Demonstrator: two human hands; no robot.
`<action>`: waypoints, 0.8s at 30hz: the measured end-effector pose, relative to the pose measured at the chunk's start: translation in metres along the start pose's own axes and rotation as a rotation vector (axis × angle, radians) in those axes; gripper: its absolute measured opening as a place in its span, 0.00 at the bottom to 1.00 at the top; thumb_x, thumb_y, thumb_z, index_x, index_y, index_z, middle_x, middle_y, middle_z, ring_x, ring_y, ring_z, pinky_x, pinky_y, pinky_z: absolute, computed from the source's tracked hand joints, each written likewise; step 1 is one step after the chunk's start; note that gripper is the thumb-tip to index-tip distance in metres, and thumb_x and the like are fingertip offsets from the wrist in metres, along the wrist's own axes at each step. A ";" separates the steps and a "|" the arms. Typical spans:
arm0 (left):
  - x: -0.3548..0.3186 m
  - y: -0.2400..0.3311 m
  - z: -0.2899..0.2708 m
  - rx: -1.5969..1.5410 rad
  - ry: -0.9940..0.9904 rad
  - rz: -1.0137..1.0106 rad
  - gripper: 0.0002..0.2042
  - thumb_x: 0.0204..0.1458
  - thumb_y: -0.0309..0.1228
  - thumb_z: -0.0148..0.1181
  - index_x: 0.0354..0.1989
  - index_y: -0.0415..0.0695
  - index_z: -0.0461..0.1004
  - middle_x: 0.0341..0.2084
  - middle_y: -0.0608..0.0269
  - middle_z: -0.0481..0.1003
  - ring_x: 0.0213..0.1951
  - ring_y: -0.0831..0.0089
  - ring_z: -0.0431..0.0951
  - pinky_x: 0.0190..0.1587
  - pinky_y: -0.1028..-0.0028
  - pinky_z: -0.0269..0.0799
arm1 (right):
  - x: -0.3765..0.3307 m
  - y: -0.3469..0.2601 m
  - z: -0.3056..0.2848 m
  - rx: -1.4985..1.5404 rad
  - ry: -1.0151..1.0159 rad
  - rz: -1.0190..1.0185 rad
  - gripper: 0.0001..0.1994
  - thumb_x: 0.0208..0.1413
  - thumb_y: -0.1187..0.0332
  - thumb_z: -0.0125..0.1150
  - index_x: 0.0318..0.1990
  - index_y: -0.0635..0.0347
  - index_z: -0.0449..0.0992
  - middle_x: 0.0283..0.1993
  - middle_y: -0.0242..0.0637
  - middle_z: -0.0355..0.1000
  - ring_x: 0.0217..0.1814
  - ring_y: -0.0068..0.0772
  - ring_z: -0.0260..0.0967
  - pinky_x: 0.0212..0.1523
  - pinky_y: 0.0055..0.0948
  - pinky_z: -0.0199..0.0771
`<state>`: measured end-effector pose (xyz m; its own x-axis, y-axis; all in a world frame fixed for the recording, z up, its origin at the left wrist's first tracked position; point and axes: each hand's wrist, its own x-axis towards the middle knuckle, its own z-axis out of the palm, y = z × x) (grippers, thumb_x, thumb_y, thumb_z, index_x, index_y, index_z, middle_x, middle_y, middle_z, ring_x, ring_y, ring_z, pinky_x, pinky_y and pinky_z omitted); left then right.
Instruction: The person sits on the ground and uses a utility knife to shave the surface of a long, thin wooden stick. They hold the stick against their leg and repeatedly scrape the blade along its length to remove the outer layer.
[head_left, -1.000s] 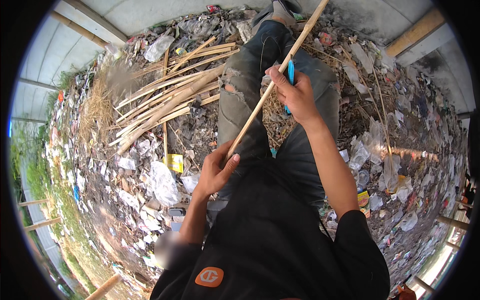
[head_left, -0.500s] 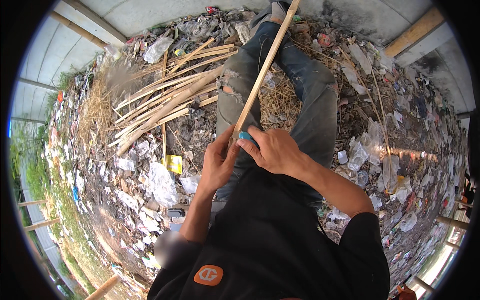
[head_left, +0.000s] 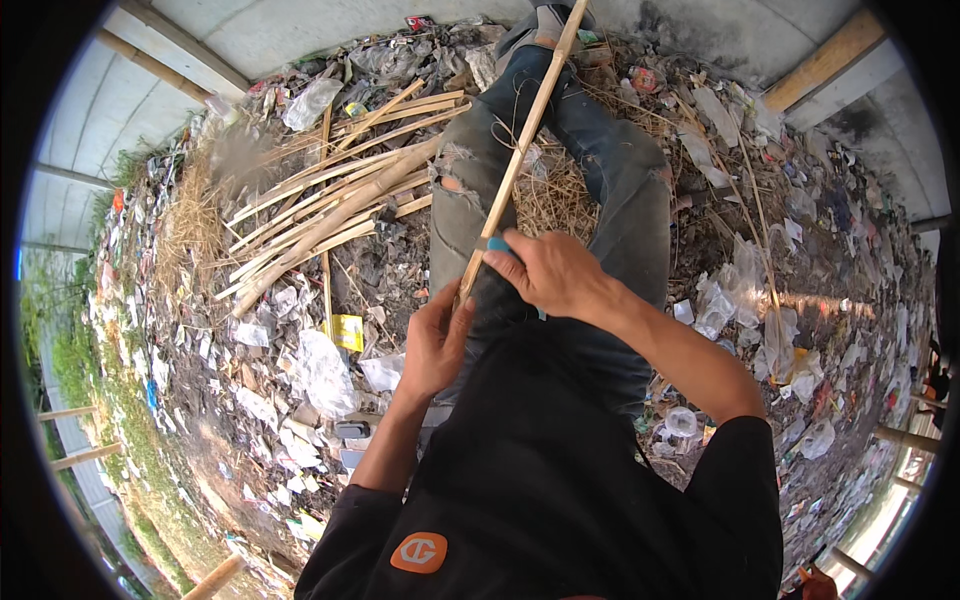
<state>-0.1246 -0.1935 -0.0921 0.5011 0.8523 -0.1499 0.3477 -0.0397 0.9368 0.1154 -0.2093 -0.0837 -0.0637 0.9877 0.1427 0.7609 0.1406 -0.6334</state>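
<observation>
A long, pale bamboo strip point(head_left: 522, 140) slants from my lap up between my legs to the far foot. Its near end is in my left hand point(head_left: 437, 342), whose fingers are closed round it. Farther up the strip, my right hand point(head_left: 556, 275) is wrapped round a teal-handled knife point(head_left: 497, 244), pressed against the strip. Most of the handle is hidden in my fist, and the blade is hard to make out. A thin curl of fibre shows beside the strip. Straw-like shavings point(head_left: 556, 203) lie between my legs point(head_left: 632, 220).
Split bamboo strips point(head_left: 340, 215) lie in a pile at the left. Litter covers the ground, including a clear plastic bag point(head_left: 325, 375) and a yellow packet point(head_left: 347, 332). A grey wall point(head_left: 690, 40) runs along the far side, with bamboo poles point(head_left: 825, 60) against it.
My right hand and the knife have moved a little up the strip, away from my left hand. My left hand has shifted slightly nearer to me, still holding the strip.
</observation>
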 end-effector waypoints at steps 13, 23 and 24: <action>0.005 0.005 -0.009 0.016 0.044 0.018 0.21 0.69 0.30 0.57 0.66 0.31 0.70 0.25 0.69 0.72 0.27 0.85 0.64 0.30 0.78 0.61 | 0.015 -0.004 0.014 -0.078 0.038 -0.012 0.26 0.73 0.44 0.50 0.36 0.60 0.75 0.16 0.49 0.71 0.22 0.58 0.75 0.24 0.52 0.73; -0.009 -0.004 -0.014 0.047 0.044 0.021 0.21 0.69 0.31 0.57 0.65 0.29 0.71 0.27 0.65 0.75 0.28 0.83 0.67 0.31 0.77 0.66 | 0.020 0.004 0.007 -0.135 0.037 0.004 0.25 0.72 0.44 0.51 0.36 0.59 0.74 0.16 0.48 0.71 0.21 0.57 0.76 0.22 0.51 0.74; -0.008 -0.002 -0.013 0.019 0.040 0.030 0.21 0.69 0.31 0.57 0.64 0.29 0.71 0.26 0.65 0.75 0.28 0.83 0.67 0.31 0.77 0.66 | 0.010 -0.007 0.017 -0.123 0.034 -0.045 0.25 0.72 0.44 0.52 0.36 0.60 0.74 0.16 0.48 0.72 0.21 0.58 0.76 0.22 0.52 0.74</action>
<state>-0.1398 -0.1931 -0.0884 0.4796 0.8708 -0.1082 0.3476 -0.0753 0.9346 0.0984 -0.1996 -0.0906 -0.0794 0.9775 0.1956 0.8312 0.1733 -0.5283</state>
